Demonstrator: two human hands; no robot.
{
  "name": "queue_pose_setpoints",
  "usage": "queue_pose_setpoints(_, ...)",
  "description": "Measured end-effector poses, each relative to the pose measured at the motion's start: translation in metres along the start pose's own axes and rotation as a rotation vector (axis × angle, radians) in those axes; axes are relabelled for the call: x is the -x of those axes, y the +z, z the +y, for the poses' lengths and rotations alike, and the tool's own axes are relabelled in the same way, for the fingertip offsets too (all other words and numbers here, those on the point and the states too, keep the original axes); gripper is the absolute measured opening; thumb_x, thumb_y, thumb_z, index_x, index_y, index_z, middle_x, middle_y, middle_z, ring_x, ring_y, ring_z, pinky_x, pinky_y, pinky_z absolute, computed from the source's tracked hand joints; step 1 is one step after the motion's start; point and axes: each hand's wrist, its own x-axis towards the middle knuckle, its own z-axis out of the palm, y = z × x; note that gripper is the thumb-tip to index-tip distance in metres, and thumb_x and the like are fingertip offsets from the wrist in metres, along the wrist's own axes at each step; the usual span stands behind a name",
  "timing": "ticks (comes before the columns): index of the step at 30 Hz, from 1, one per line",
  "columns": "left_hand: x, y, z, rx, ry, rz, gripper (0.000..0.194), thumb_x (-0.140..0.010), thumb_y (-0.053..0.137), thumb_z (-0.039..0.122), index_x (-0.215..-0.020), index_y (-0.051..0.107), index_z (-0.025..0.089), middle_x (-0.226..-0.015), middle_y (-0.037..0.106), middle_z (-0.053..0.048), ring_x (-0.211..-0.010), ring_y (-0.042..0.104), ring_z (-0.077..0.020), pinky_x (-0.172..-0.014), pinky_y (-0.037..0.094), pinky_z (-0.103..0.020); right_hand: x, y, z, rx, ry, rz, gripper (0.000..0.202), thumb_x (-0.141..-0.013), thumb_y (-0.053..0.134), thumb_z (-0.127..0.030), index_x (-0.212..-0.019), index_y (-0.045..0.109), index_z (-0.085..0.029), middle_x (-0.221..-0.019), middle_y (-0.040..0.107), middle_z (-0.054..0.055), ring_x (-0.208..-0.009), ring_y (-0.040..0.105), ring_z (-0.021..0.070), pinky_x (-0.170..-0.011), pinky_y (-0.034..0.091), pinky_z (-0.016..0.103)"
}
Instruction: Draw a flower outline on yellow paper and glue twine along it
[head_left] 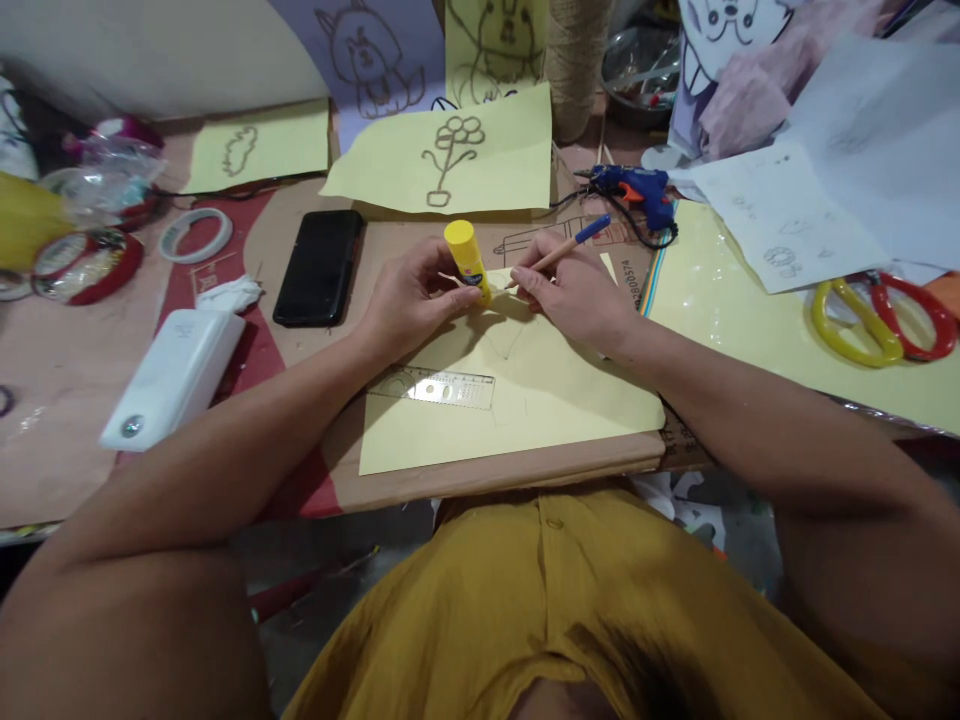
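Observation:
A yellow glue stick stands on the pale yellow paper, held between the fingers of my left hand. My right hand grips a pencil with a blue end, its tip close to the base of the glue stick. Faint pencil lines form a pointed shape on the sheet below both hands. Across the left part of the paper lies a clear ruler, touching neither hand.
Left of the paper are a black phone, a white device and tape rolls. Behind stand drawings and a twine cone. A blue glue gun and scissors lie on the right.

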Motion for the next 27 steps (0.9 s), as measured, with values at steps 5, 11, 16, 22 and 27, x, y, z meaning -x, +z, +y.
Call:
queue_pose_setpoints(5, -0.009, -0.008, -0.001, 0.072, 0.034, 0.005, 0.049, -0.083, 0.104, 0.061, -0.104, 0.081, 0.024, -0.1, 0.083, -0.005, -0.091, 0.08, -0.0207, -0.087, 0.07, -0.035, 0.0, -0.001, 0.0, 0.024, 0.003, -0.005, 0.023, -0.111, 0.067, -0.028, -0.091, 0.056, -0.026, -0.087, 0.071, 0.002, -0.082, 0.067, 0.0212, -0.077, 0.054, 0.037)
queue_pose_setpoints(11, -0.017, -0.017, -0.011, 0.048, 0.046, -0.052, 0.053, -0.083, 0.103, 0.065, -0.111, 0.082, 0.025, -0.102, 0.083, -0.003, -0.094, 0.079, -0.0187, -0.091, 0.068, -0.036, -0.001, 0.001, 0.004, 0.004, 0.005, -0.008, 0.022, -0.111, 0.068, -0.03, -0.092, 0.058, -0.026, -0.088, 0.07, 0.003, -0.087, 0.069, 0.0239, -0.083, 0.059, 0.041)
queue_pose_setpoints(16, -0.015, -0.013, -0.012, -0.023, 0.053, -0.058, 0.046, -0.089, 0.098, 0.063, -0.11, 0.082, 0.025, -0.101, 0.083, -0.004, -0.092, 0.077, -0.0196, -0.085, 0.066, -0.036, 0.0, 0.001, 0.002, 0.013, 0.006, -0.014, 0.02, -0.111, 0.067, -0.028, -0.093, 0.058, -0.026, -0.088, 0.069, 0.003, -0.086, 0.068, 0.0231, -0.084, 0.059, 0.042)
queue_pose_setpoints(22, -0.012, -0.009, 0.001, -0.048, 0.047, -0.078, 0.051, -0.089, 0.095, 0.071, -0.109, 0.083, 0.026, -0.101, 0.081, -0.006, -0.092, 0.079, -0.0226, -0.08, 0.066, -0.035, -0.001, 0.0, 0.001, 0.058, 0.007, -0.014, 0.02, -0.111, 0.068, -0.029, -0.093, 0.059, -0.025, -0.088, 0.067, 0.002, -0.086, 0.067, 0.0233, -0.086, 0.058, 0.042)
queue_pose_setpoints(27, -0.01, -0.006, 0.005, -0.062, 0.03, -0.059, 0.052, -0.089, 0.097, 0.066, -0.116, 0.083, 0.023, -0.107, 0.084, -0.007, -0.094, 0.08, -0.0221, -0.082, 0.067, -0.033, -0.001, 0.0, -0.001, 0.069, 0.01, -0.001, 0.021, -0.111, 0.068, -0.028, -0.092, 0.059, -0.025, -0.087, 0.066, 0.002, -0.086, 0.066, 0.0225, -0.084, 0.057, 0.041)
